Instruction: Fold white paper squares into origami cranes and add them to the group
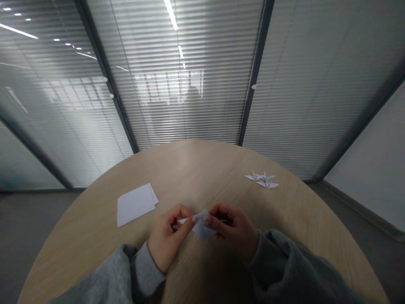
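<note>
Between my two hands is a small piece of folded white paper [203, 230], held just above the table near its front. Its lower corner points toward me, and a narrow tip sticks out at the left. My left hand [171, 235] pinches its left side, thumb on top. On the other side, my right hand [233, 229] grips the paper with the thumb pressed on its face and the fingers curled behind. The fingertips behind the paper are partly hidden.
A round wooden table [190, 169] fills the lower view. White paper sheets [136, 204] lie stacked at the left. Several folded paper cranes [265, 180] stand together at the right. Beyond the table's far edge is a glass partition with blinds [190, 114].
</note>
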The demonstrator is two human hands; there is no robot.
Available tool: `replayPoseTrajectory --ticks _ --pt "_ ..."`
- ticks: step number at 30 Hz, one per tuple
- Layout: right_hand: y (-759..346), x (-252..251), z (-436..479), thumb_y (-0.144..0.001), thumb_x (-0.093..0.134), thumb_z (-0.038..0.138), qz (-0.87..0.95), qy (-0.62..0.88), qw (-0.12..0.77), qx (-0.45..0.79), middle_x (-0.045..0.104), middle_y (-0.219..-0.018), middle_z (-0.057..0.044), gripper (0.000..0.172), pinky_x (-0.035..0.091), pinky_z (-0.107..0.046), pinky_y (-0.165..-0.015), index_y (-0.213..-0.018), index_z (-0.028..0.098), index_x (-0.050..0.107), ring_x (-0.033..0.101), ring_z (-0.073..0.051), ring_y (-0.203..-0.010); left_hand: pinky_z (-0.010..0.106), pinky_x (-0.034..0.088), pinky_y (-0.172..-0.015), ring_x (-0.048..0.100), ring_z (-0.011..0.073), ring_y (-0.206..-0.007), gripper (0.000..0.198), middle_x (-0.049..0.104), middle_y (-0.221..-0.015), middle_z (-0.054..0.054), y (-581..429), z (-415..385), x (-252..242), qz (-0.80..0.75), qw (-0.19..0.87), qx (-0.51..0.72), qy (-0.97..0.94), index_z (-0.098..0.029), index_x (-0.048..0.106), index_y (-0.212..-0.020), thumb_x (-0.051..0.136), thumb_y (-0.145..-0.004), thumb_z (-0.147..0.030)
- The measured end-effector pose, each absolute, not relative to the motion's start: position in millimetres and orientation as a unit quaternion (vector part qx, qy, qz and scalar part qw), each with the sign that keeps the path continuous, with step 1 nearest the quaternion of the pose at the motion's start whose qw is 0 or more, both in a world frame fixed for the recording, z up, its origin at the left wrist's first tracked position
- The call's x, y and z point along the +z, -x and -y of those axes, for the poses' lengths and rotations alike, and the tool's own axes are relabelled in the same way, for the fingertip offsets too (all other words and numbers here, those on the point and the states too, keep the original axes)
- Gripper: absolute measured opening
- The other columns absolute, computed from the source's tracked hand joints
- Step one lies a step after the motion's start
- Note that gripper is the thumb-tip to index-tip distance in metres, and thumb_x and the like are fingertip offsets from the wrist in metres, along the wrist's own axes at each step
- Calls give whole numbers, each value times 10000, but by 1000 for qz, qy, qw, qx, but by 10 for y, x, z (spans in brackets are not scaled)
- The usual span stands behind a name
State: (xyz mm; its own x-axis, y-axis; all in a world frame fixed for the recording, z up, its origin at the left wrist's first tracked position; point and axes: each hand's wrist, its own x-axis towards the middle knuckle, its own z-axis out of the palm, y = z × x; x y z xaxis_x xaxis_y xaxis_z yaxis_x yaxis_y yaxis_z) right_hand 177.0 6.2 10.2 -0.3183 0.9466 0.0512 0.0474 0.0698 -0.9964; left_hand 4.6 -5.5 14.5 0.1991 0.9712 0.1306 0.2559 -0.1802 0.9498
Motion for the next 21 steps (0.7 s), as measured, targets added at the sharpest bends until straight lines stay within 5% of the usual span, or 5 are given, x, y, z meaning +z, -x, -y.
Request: replayPoseTrajectory --ticks 13,21 --pt "-1788 126 -110 -488 714 657 547 433 395 597 472 -365 63 528 321 -196 -328 -519 175 502 391 -59 -316 199 280 -435 354 91 -471 305 453 -526 -44 -46 86 206 -488 398 452 -632 -179 501 -617 559 -758 -442" --pt "-1789 146 -123 -527 653 708 557 424 389 599 527 -388 28 563 324 -192 -332 -520 159 526 425 -62 -317 201 278 -441 345 89 -470 309 415 -506 -58 -24 62 197 -487 382 463 -635 -183 472 -587 561 -753 -429"
